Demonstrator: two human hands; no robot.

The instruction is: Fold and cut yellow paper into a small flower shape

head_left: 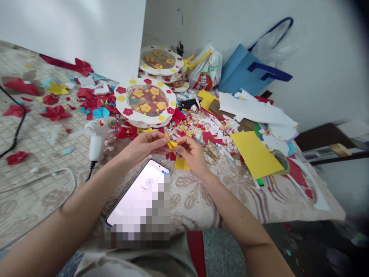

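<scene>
Closest to my camera lay a phone [144, 196], screen lit, resting near the edge of the patterned cloth [196, 200] between my two forearms. Off to the left I saw red paper flowers [56, 112] scattered over the floor, then a white glue gun [96, 140] standing on its cord just beside my left wrist. My left hand [144, 146] was nearly closed, thumb and fingertips pinching one end of a small yellow paper piece [172, 144]. My right hand [191, 152] was closed on the other end of it, so the piece sat held between both hands, just above the cloth and in front of the round flower plate [145, 100]. A loose yellow scrap [181, 164] lay under my right hand. Behind that hand lay scissors [211, 152] among the red and white clippings, and further right a full yellow sheet [255, 154], with a blue bag [245, 73] leaning on the wall.

I judged that the fold wanted care: both pinches should sit close to the crease line, the edges matched before pressing, and the pressure run along the fold with a fingertip, not squeezed at one spot, since so small a piece would twist or tear easily.
</scene>
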